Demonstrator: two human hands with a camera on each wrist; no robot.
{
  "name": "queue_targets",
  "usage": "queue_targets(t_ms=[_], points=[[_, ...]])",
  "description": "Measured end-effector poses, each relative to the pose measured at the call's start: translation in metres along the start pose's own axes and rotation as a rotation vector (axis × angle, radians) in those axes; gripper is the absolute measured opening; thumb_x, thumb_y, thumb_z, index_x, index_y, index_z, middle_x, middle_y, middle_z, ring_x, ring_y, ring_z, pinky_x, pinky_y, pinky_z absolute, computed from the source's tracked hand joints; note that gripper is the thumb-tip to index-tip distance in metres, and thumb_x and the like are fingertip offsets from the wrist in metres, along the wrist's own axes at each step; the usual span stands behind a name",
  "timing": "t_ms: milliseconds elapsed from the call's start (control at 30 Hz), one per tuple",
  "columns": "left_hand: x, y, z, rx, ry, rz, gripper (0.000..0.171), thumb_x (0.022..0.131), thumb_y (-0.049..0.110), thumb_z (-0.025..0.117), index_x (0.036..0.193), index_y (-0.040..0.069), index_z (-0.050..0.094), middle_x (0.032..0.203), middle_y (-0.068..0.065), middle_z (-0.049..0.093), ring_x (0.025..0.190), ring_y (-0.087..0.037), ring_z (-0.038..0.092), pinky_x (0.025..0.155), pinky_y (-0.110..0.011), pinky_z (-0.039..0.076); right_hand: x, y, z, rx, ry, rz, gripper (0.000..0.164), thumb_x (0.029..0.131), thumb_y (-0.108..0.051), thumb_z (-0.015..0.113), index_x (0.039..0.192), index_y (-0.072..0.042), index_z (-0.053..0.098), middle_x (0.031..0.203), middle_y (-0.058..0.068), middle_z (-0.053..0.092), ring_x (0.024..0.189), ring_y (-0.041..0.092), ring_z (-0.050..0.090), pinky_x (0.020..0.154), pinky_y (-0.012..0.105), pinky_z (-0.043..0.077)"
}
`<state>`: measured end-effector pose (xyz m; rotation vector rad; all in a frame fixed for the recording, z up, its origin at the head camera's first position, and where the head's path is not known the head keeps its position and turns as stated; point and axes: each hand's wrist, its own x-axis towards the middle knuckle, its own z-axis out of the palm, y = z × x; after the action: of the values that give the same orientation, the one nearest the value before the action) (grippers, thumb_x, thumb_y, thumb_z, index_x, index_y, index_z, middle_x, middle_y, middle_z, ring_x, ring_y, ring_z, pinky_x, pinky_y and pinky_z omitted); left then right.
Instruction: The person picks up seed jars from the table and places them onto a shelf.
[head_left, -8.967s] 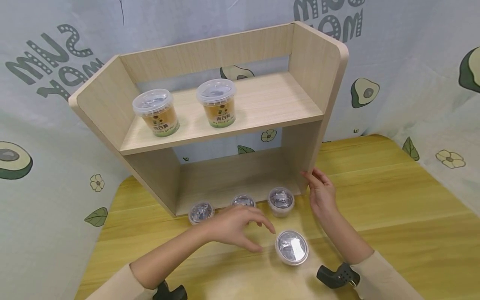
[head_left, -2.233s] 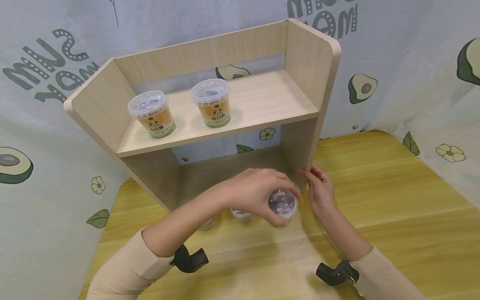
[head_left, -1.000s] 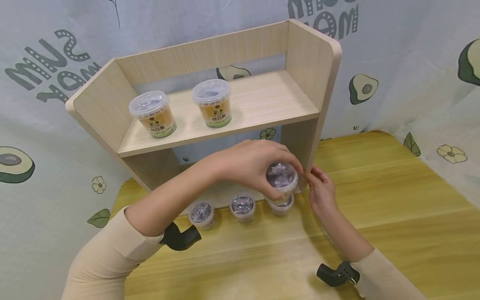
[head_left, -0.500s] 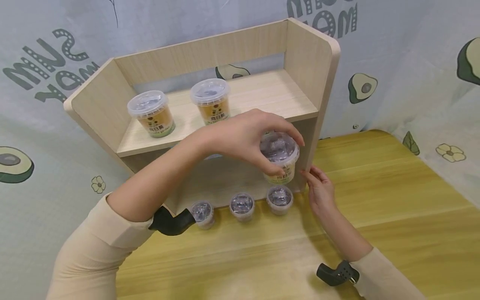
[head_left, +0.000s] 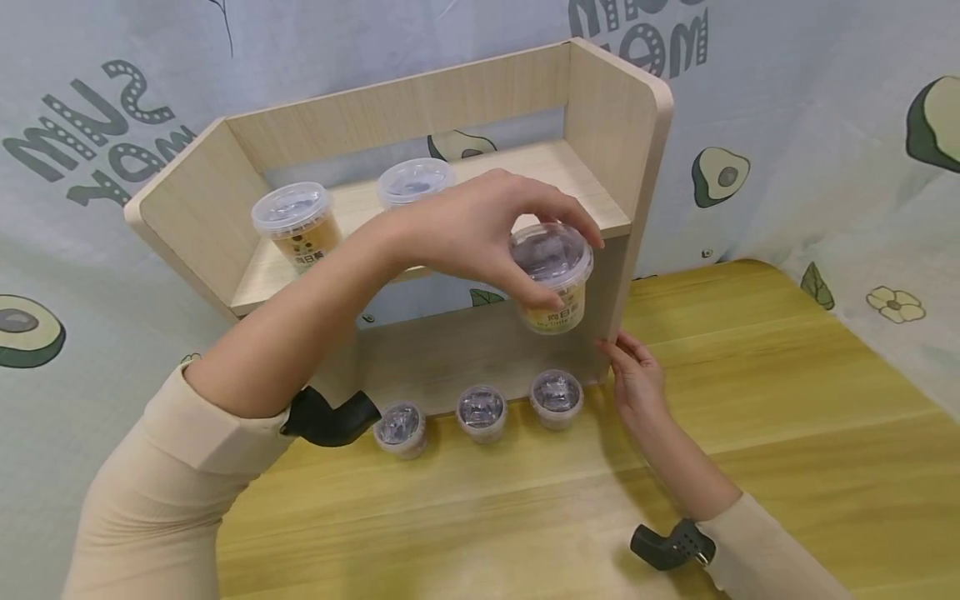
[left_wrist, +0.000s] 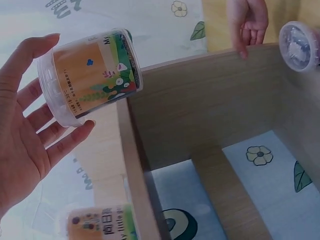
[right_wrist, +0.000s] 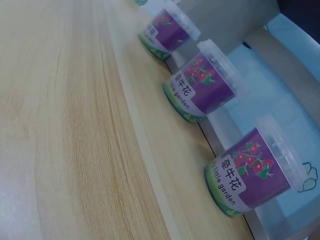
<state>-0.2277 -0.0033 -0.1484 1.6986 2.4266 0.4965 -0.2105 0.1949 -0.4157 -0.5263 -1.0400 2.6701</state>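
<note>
My left hand [head_left: 487,233] grips a clear lidded plastic cup [head_left: 558,310] near its lid, fingers and thumb round the rim. The cup is raised before the right part of the upper shelf's front edge; its orange label [left_wrist: 87,75] shows in the left wrist view. My right hand [head_left: 637,383] holds the low front edge of the wooden shelf unit's right side panel [head_left: 626,117], thumb on the edge. Two similar orange-labelled cups stand on the upper shelf: one at left [head_left: 300,242], another [head_left: 412,179] partly hidden behind my left hand.
Three lidded cups, left [head_left: 400,427], middle [head_left: 481,410] and right [head_left: 557,396], stand in a row at the bottom board's front edge. Purple labels [right_wrist: 250,175] show on them in the right wrist view. The wooden table [head_left: 480,517] extends in front; printed cloth [head_left: 787,167] hangs behind.
My left hand has taken the cup from the table in front of the row and raised it to upper-shelf height. My right hand stays at the side panel.
</note>
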Motion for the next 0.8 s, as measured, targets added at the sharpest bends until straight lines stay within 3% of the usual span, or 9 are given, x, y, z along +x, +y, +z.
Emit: queue_targets(t_ms=[233,433,667,800], points=[[0.003,0.000,-0.023,0.000,0.006,-0.113,0.053,0.069,0.031,0.079,0.117,0.022,0.061,0.113,0.018,0.058,0.106,-0.005,0.047,0.083,-0.025,0.042,-0.002,-0.002,0.000,-0.018,-0.005,0.015,0.031,0.082,0.014,0.056,0.070,-0.012,0.068,0.079,-0.004,0.065,0.085,0.008,0.058,0.081,0.016,0.044],[0.002,-0.004,-0.033,-0.013,0.027,-0.121,0.051,0.069,0.030,0.079,0.117,0.022,0.061,0.113,0.019,0.058,0.107,-0.005,0.046,0.090,-0.025,0.040,0.000,-0.001,0.000,-0.007,-0.015,0.010,0.029,0.080,0.014,0.058,0.072,-0.011,0.069,0.080,-0.003,0.066,0.086,0.009,0.059,0.082,0.016,0.045],[0.002,-0.006,-0.037,-0.001,0.022,-0.108,0.052,0.071,0.030,0.077,0.119,0.021,0.061,0.115,0.017,0.058,0.108,-0.005,0.046,0.088,-0.026,0.041,0.004,0.005,-0.009,-0.023,-0.107,-0.039,0.019,0.075,0.007,0.069,0.077,-0.012,0.070,0.085,-0.004,0.067,0.089,0.007,0.059,0.084,0.015,0.044],[0.006,-0.007,-0.043,0.016,0.005,-0.120,0.051,0.073,0.029,0.075,0.121,0.019,0.059,0.118,0.013,0.058,0.109,-0.006,0.046,0.090,-0.026,0.039,0.004,0.004,-0.009,-0.002,-0.099,-0.032,0.020,0.076,0.010,0.067,0.077,-0.010,0.070,0.085,-0.002,0.066,0.088,0.008,0.059,0.084,0.016,0.044]])
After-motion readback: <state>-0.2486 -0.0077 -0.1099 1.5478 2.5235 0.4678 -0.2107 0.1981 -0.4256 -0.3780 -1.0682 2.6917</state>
